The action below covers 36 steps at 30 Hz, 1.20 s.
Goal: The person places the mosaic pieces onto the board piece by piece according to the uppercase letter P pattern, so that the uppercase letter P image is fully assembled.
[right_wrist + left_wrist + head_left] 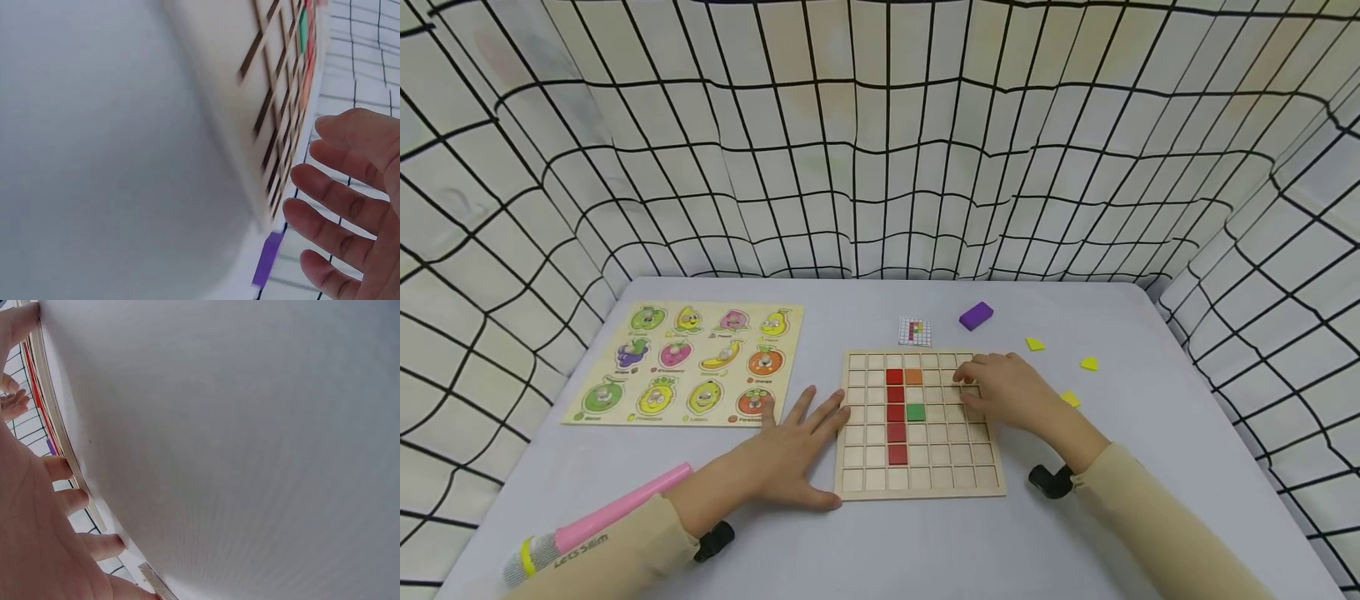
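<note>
A wooden grid board (917, 493) lies on the white table. Several red tiles (896, 412) form a column in it, beside an orange tile (913, 377) and a green tile (915, 412). With fingers spread, my left hand (790, 461) rests at the board's left edge; its thumb lies by the near left corner. My right hand (1006, 390) hovers over the board's right side, fingers loosely bent. Nothing shows between those fingers (331, 187) in the right wrist view. Behind the board lies a small card (915, 332) printed with a coloured grid pattern.
A purple block (976, 316) sits behind the board. Three yellow pieces, one of them a far yellow piece (1035, 343), lie to the right. At left are a fruit puzzle board (685, 368) and a pink tube (625, 504). Black-gridded white cloth (880, 167) surrounds the table.
</note>
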Available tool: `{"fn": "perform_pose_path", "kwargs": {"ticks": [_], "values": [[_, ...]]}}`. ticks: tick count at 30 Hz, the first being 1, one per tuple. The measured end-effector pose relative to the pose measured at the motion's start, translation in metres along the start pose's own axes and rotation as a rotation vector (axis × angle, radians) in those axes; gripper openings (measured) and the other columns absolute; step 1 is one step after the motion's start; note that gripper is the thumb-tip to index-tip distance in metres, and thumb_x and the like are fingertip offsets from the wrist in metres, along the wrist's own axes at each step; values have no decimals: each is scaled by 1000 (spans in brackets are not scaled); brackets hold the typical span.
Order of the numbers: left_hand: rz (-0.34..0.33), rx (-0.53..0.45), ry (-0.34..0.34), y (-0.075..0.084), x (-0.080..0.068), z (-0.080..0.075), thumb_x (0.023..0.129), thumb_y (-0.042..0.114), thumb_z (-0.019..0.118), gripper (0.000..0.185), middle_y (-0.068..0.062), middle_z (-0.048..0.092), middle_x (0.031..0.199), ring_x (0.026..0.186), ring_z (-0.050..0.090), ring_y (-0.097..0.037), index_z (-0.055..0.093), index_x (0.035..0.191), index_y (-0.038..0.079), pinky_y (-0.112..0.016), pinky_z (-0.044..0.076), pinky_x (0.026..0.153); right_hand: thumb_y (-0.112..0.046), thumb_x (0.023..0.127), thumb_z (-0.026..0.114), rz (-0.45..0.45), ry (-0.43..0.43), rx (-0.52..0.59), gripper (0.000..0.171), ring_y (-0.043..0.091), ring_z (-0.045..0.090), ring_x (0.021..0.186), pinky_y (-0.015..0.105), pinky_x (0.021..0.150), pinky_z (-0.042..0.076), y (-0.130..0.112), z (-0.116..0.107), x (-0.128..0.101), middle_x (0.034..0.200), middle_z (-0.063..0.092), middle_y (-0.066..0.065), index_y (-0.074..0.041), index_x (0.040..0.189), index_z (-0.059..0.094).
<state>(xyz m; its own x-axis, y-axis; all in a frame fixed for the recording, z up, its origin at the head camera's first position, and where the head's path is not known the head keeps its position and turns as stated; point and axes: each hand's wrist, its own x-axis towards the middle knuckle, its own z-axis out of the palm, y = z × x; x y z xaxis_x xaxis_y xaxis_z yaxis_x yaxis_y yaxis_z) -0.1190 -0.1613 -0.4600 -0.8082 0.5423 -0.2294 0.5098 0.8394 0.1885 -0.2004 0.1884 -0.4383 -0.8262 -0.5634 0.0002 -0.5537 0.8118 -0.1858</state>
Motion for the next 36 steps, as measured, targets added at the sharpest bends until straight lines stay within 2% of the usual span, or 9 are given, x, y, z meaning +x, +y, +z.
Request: {"fn": "perform_pose_path", "kwargs": {"ticks": [5, 9, 19, 23, 30, 36], "values": [[0, 8, -2, 0, 1, 0, 75, 78, 70, 118, -7, 15, 175, 157, 12, -50, 27, 165, 15, -93, 9, 100, -24, 93, 73, 46, -7, -38, 22, 21, 69, 102, 48, 90, 52, 19, 3, -14, 106, 73, -2, -16, 114, 76], [2, 5, -5, 1, 1, 0, 75, 78, 71, 117, -8, 15, 175, 157, 12, -50, 27, 165, 15, -93, 8, 100, -23, 92, 74, 75, -16, -69, 24, 27, 69, 109, 52, 90, 53, 34, 5, -28, 114, 74, 3, -15, 115, 76], [1, 9, -9, 1, 0, 0, 75, 77, 71, 117, -7, 14, 175, 157, 12, -50, 27, 165, 16, -93, 9, 100, -19, 91, 75, 141, -20, -38, 24, 34, 67, 114, 54, 96, 54, 64, -1, -56, 119, 72, 10, -11, 114, 76], [0, -4, -12, 1, -1, -1, 75, 77, 71, 117, -7, 14, 175, 157, 11, -50, 27, 165, 15, -93, 8, 100, -8, 91, 70, 150, -24, -16, 22, 34, 68, 112, 52, 95, 55, 74, -3, -64, 120, 71, 12, -11, 112, 76], [0, -9, -7, 0, -1, -1, 75, 78, 70, 118, -8, 15, 175, 157, 11, -50, 27, 165, 15, -93, 8, 100, 10, 86, 63, 149, 3, -4, 35, 37, 67, 111, 53, 92, 56, 93, -6, -84, 120, 71, 13, -12, 110, 76], [1, -1, -7, -1, 0, 0, 76, 78, 70, 117, -6, 14, 175, 157, 10, -49, 26, 165, 15, -93, 7, 101, 1, 83, 70, 203, -23, -19, 33, 43, 64, 115, 59, 93, 52, 105, -7, -93, 123, 69, 16, -11, 114, 75]]}}
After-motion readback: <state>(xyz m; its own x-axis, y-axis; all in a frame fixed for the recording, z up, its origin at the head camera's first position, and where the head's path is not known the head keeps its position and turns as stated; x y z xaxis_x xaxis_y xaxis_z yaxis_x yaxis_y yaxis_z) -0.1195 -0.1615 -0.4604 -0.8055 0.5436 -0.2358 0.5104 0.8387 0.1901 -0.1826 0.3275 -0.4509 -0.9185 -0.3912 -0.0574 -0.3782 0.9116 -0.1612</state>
